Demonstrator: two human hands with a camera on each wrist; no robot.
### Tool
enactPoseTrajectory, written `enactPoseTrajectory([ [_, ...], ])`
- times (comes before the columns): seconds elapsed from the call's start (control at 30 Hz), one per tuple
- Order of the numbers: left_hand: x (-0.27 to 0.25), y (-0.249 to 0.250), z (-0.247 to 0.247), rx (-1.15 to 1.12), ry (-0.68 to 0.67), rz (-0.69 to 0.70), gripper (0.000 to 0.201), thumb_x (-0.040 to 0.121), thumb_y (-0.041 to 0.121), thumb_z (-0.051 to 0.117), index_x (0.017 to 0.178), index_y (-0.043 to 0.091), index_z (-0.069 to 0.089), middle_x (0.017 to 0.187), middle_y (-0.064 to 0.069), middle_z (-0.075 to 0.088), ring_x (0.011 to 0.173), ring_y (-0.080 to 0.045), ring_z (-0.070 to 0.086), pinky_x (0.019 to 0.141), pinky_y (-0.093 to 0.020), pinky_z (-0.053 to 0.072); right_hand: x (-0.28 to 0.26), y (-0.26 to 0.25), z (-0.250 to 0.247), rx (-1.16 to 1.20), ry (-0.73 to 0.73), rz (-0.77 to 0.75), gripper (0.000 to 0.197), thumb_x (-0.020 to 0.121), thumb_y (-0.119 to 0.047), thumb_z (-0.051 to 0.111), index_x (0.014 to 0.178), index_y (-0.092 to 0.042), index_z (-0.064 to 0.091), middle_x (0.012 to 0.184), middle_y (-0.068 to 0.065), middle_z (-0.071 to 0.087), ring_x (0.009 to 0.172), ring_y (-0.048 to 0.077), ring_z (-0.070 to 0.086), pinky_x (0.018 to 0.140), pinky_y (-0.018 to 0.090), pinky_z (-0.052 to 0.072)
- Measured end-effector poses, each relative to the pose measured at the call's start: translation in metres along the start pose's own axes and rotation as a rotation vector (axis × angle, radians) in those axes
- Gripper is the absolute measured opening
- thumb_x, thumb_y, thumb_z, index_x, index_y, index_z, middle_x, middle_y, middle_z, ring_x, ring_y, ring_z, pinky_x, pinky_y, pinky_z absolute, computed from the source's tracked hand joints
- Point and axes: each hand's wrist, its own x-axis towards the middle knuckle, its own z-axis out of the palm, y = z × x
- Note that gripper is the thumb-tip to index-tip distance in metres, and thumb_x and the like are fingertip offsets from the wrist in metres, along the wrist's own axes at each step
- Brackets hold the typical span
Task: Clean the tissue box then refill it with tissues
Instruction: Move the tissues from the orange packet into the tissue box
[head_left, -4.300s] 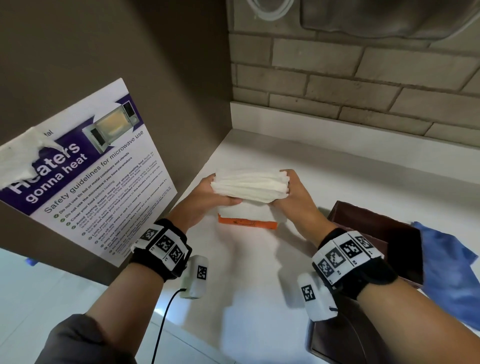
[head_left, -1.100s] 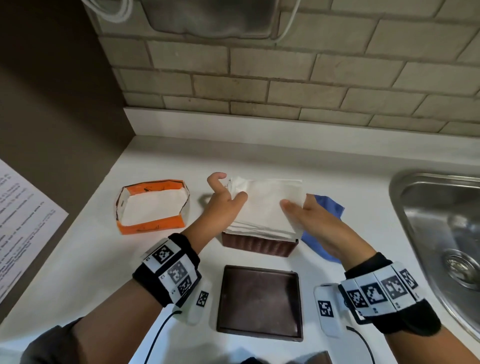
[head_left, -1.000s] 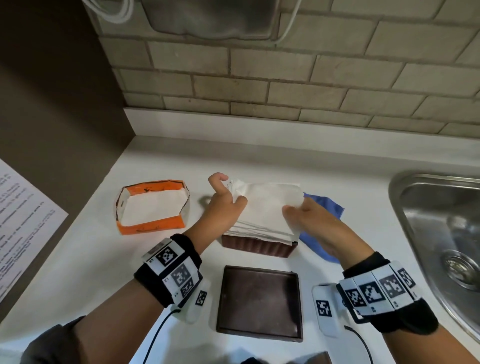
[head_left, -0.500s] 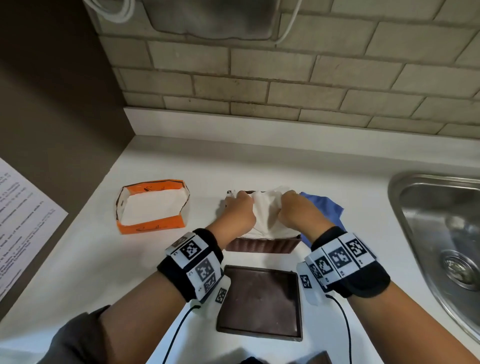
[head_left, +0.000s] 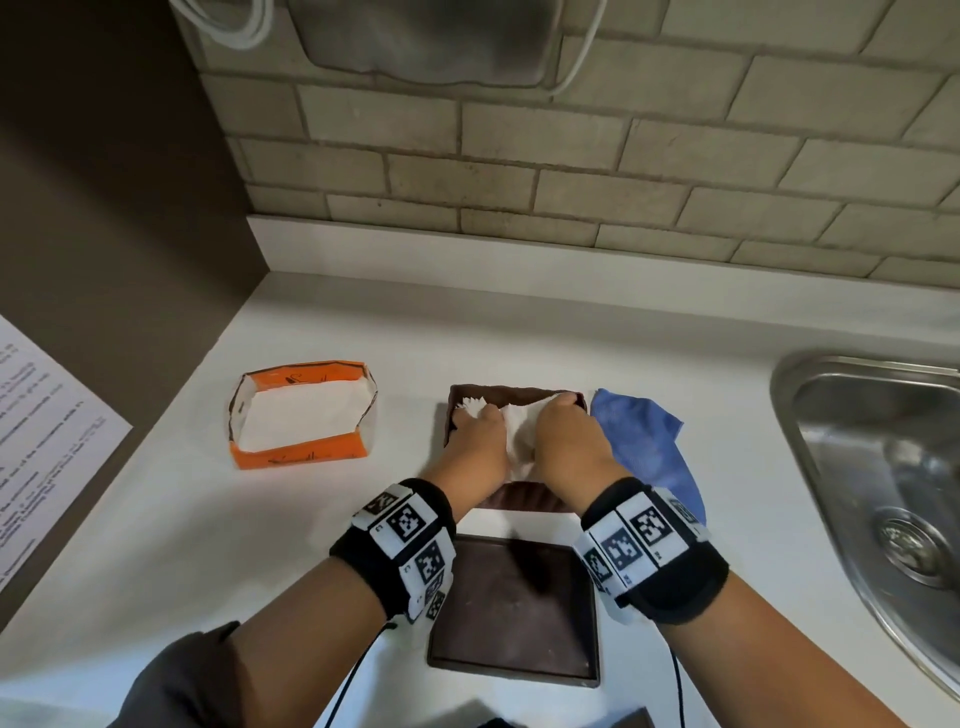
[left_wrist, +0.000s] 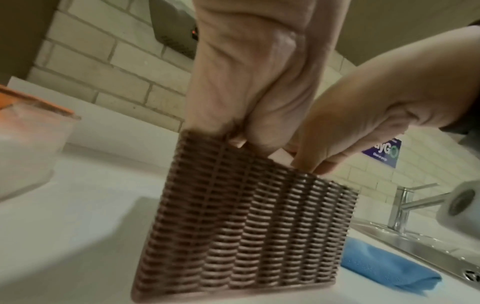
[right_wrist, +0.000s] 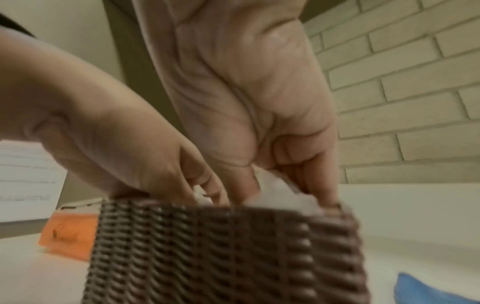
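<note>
The brown woven tissue box (head_left: 523, 500) stands open on the white counter (head_left: 260, 545). A folded stack of white tissues (head_left: 515, 432) sits partly inside it. My left hand (head_left: 475, 426) and right hand (head_left: 566, 431) are side by side over the box, knuckles up, fingers down inside it, gripping the stack. In the right wrist view, tissue (right_wrist: 283, 195) shows between the thumb and fingers of my right hand (right_wrist: 285, 185), above the box wall (right_wrist: 221, 257). The left wrist view shows my left hand (left_wrist: 233, 133) reaching over the box rim (left_wrist: 246, 226). The fingertips are hidden.
The box's flat brown lid (head_left: 514, 613) lies just in front of the box. An opened orange tissue pack (head_left: 304, 415) sits to the left. A blue cloth (head_left: 649, 452) lies against the box's right side, a steel sink (head_left: 857, 467) further right. The brick wall is behind.
The stack lay flat across the top of the box a second ago. Both hands have since closed on it, come together and pushed it down into the box.
</note>
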Motion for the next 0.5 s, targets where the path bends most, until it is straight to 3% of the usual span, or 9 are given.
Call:
enactPoseTrajectory([
  [0.07, 0.000, -0.002, 0.002, 0.072, 0.044, 0.031, 0.048, 0.094, -0.003, 0.049, 0.140, 0.005, 0.041, 0.146, -0.030, 0.027, 0.104, -0.030, 0.054, 0.088, -0.031, 0.043, -0.003, 0.004, -0.003, -0.029, 0.107, 0.057, 0.064, 0.092, -0.004, 0.052, 0.144, 0.008, 0.016, 0.129, 0.019, 0.050, 0.114, 0.028, 0.055, 0.082, 0.029, 0.045],
  [0.17, -0.003, -0.008, 0.006, 0.142, 0.169, 0.111, 0.040, 0.097, 0.007, 0.050, 0.136, 0.007, 0.050, 0.150, -0.028, 0.026, 0.132, -0.036, 0.041, 0.109, -0.037, 0.040, -0.005, 0.009, -0.005, 0.005, 0.215, -0.063, 0.058, 0.083, 0.001, 0.057, 0.135, -0.008, 0.035, 0.122, 0.013, 0.048, 0.108, 0.028, 0.053, 0.079, 0.029, 0.042],
  [0.27, -0.002, -0.010, 0.013, 0.172, 0.185, 0.162, 0.039, 0.096, 0.009, 0.050, 0.136, 0.005, 0.050, 0.142, -0.019, 0.045, 0.138, -0.035, 0.034, 0.115, -0.040, 0.033, -0.005, 0.012, -0.001, 0.043, 0.116, -0.193, 0.059, 0.085, -0.001, 0.057, 0.138, -0.016, 0.039, 0.126, 0.013, 0.047, 0.111, 0.030, 0.053, 0.080, 0.030, 0.043],
  [0.33, -0.001, -0.009, 0.015, 0.145, 0.141, 0.127, 0.037, 0.099, 0.013, 0.046, 0.135, 0.005, 0.049, 0.139, -0.018, 0.049, 0.135, -0.034, 0.040, 0.111, -0.037, 0.034, -0.007, 0.011, 0.000, -0.018, 0.028, -0.208, 0.050, 0.090, -0.005, 0.050, 0.139, -0.015, 0.039, 0.128, 0.017, 0.049, 0.116, 0.032, 0.051, 0.089, 0.033, 0.043],
  [0.43, 0.001, -0.009, 0.014, 0.151, 0.087, 0.115, 0.033, 0.103, 0.021, 0.041, 0.129, 0.004, 0.051, 0.136, -0.023, 0.047, 0.120, -0.035, 0.054, 0.090, -0.034, 0.042, 0.000, 0.011, 0.005, -0.050, -0.034, -0.190, 0.046, 0.093, -0.004, 0.044, 0.138, -0.012, 0.039, 0.127, 0.019, 0.051, 0.118, 0.033, 0.047, 0.092, 0.034, 0.043],
  [0.5, 0.003, -0.009, 0.012, 0.170, 0.048, 0.094, 0.033, 0.103, 0.021, 0.040, 0.128, 0.003, 0.050, 0.137, -0.025, 0.045, 0.119, -0.037, 0.054, 0.090, -0.035, 0.044, 0.007, 0.009, 0.011, -0.101, -0.040, -0.204, 0.042, 0.093, -0.004, 0.043, 0.134, -0.010, 0.042, 0.126, 0.017, 0.054, 0.118, 0.031, 0.045, 0.090, 0.033, 0.043],
])
